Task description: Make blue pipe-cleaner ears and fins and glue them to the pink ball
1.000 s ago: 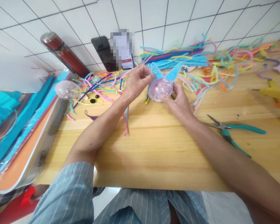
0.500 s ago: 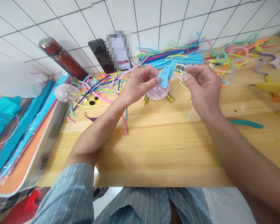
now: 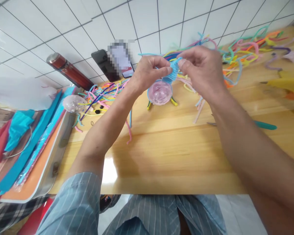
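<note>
A light-blue ribbed piece, apparently made of pipe cleaners set side by side, stands over a clear pinkish plastic dome. My left hand pinches its left side between thumb and fingers. At its upper tip, the thumb and fingers of my right hand are closed on the same blue piece. The dome has a blue rim and two short yellow-and-dark-green legs that touch the table. Whether the blue piece is joined to the dome I cannot tell.
Loose pipe cleaners lie along the tiled wall. A red thermos and two phones stand at the back left, near another clear ball. A yellow glue gun and a turquoise-handled pointed tool lie at right.
My right hand has come left and closed on the blue piece's tip; before, it was apart from it to the right. The blue piece looks more bunched, and the view has shifted slightly.
</note>
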`<state>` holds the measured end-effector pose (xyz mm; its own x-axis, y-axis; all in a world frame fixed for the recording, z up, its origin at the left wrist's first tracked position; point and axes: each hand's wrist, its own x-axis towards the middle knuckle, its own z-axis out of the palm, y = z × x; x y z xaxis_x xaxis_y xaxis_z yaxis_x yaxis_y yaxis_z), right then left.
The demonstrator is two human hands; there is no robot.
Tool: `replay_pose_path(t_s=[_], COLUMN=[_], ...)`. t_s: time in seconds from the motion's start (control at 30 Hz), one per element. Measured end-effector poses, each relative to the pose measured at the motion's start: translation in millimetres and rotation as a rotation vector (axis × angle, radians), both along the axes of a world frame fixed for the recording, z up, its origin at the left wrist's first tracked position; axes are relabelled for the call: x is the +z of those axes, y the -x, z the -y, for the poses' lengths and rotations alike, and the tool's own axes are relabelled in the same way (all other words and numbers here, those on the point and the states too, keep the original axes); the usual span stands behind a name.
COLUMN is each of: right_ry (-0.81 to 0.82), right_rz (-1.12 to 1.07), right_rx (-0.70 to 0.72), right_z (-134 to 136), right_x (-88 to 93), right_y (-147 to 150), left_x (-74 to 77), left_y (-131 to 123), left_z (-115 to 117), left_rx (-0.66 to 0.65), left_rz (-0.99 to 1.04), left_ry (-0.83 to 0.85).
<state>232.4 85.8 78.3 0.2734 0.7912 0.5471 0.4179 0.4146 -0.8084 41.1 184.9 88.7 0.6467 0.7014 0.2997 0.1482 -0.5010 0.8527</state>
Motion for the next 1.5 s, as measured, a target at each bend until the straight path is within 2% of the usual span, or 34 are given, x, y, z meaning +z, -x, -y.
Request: replay_pose_path(t_s=[0.2, 0.37, 0.5, 0.73, 0.9, 1.07, 1.17, 1.23, 1.37, 1.5], right_ry=[-0.003, -0.055, -0.006, 0.161, 0.163, 0.088, 0.06, 0.066, 0.088, 0.077], right_rz=[-0.128, -0.262, -0.178, 0.025, 0.033, -0.01, 0.032, 0.043, 0.026, 0.071], right_rx=[0.027, 0.019, 0.022, -0.011, -0.065, -0.136, -0.164, -0.167, -0.066, 0.045], right_z=[-4, -14, -15, -1, -5, -8, 0, 7, 18, 20], right_x=[10.5, 18.5, 23.0, 31.6, 27.1, 22.5, 27.0, 32.6, 43.6, 46.1], right_y=[-11, -25, -25, -11, -7, -8, -2, 5, 13, 8], left_x=[2.3, -9.0, -15.0, -13.0, -14.1, -6.3, 3.8, 9.4, 11.7, 6.3], left_y=[4, 17, 20, 17, 18, 17, 12, 7, 0, 0], left_z=[3, -12, -6, 7, 10, 22, 39, 53, 65, 51], left_rx=[0.044, 0.134, 0.171, 0.199, 0.203, 0.173, 0.065, 0.066, 0.156, 0.138], left_rz=[0.041, 0.073, 0.049, 0.021, 0.024, 0.055, 0.086, 0.076, 0.059, 0.132], left_ry=[-0.032, -0.01, -0.002, -0.028, -0.073, -0.101, -0.159, -0.179, -0.213, -0.175])
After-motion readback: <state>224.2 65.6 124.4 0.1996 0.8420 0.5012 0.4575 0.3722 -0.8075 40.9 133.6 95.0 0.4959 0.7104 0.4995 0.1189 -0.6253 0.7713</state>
